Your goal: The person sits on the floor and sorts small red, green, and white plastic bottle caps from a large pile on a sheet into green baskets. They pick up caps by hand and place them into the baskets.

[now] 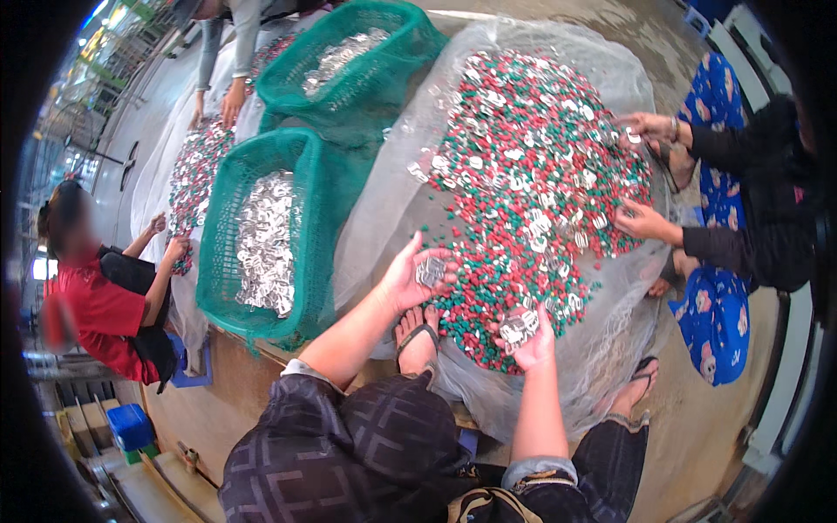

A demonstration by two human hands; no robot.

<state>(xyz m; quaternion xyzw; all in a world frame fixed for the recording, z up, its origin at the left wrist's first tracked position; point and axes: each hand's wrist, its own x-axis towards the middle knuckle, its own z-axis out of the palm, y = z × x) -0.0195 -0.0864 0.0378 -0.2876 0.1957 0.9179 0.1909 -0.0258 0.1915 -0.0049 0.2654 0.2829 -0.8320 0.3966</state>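
My left hand point(404, 281) is turned palm up at the near left edge of a large pile of small red and green pebble-like bits point(488, 288). Several silvery metal pieces point(430, 272), flat with cut-out openings like small buckles, lie in its curled fingers. Over the pile's near end, my right hand point(538, 347) cups another bunch of silvery pieces point(520, 328). More such pieces are scattered all through the pile. It is spread on a whitish mesh sheet point(384, 205) on the floor.
Left of me stands a green mesh-lined basket point(209, 261) of silvery pieces; a second green basket point(270, 91) is behind it. A co-worker's hands point(649, 220) reach into the pile from the right. Other people work at a smaller pile point(196, 170) on the far left.
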